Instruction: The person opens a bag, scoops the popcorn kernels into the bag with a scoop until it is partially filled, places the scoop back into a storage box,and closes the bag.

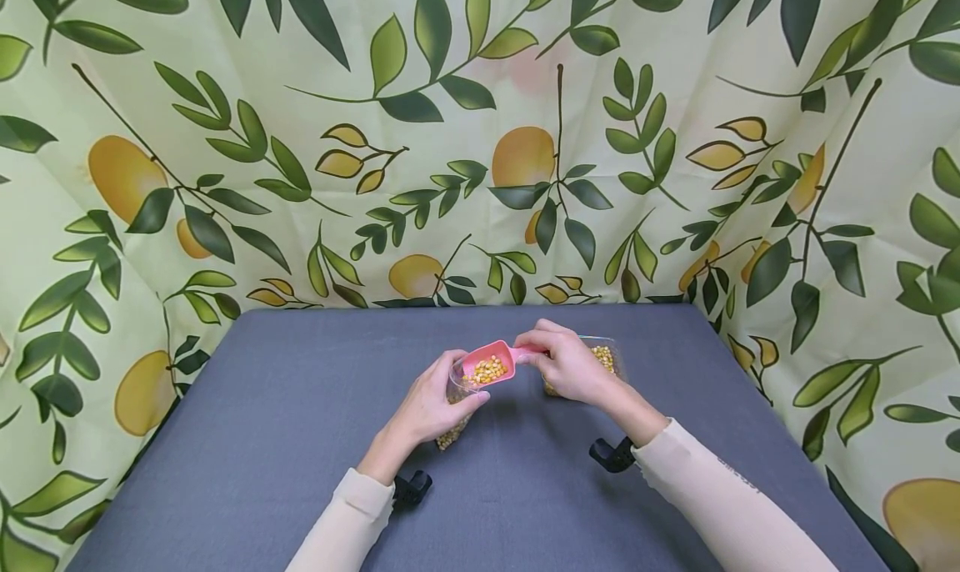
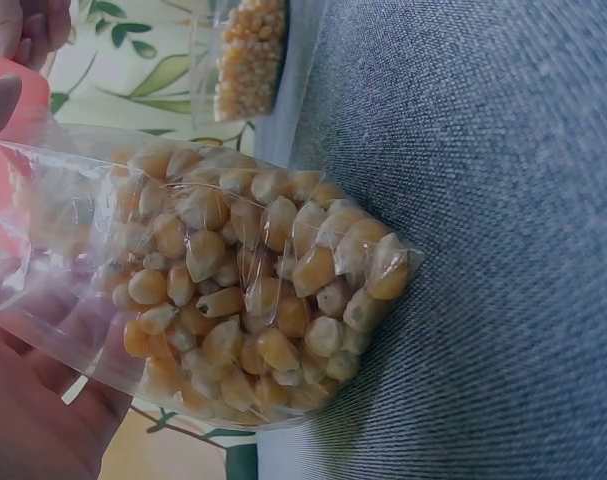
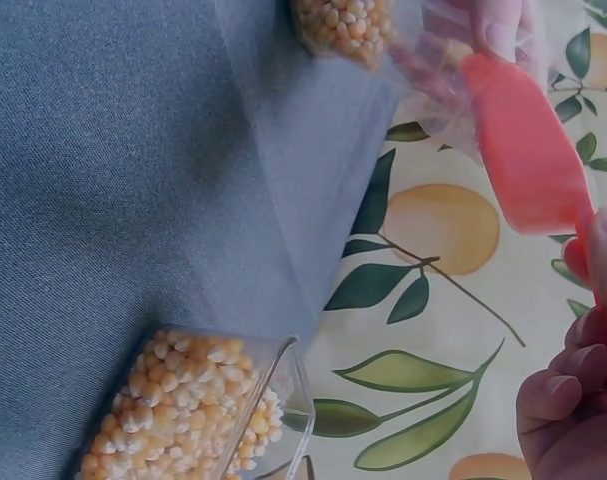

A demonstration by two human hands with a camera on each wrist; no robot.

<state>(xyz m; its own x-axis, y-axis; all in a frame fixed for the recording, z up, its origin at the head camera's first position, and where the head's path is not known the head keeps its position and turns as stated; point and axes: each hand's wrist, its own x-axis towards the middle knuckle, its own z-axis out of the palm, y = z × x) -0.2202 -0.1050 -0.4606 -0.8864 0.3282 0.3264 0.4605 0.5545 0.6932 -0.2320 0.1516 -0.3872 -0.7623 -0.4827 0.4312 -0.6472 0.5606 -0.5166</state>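
Observation:
My left hand (image 1: 437, 401) holds a clear plastic bag (image 2: 233, 270) by its upper part, thumb and fingers around the mouth. Corn kernels (image 2: 268, 290) fill its lower part, which stands on the cloth. My right hand (image 1: 568, 361) grips the handle of a pink scoop (image 1: 491, 363). The scoop carries loose kernels (image 1: 487, 370), and its front edge lies at the bag's opening. Behind the right hand stands a clear container (image 3: 198, 400) with more corn kernels; the hand partly hides it in the head view.
A dark grey-blue cloth (image 1: 300, 439) covers the table. Behind and at both sides hangs a curtain (image 1: 450, 163) printed with leaves and orange fruit. Black wrist mounts (image 1: 613, 454) sit under both forearms.

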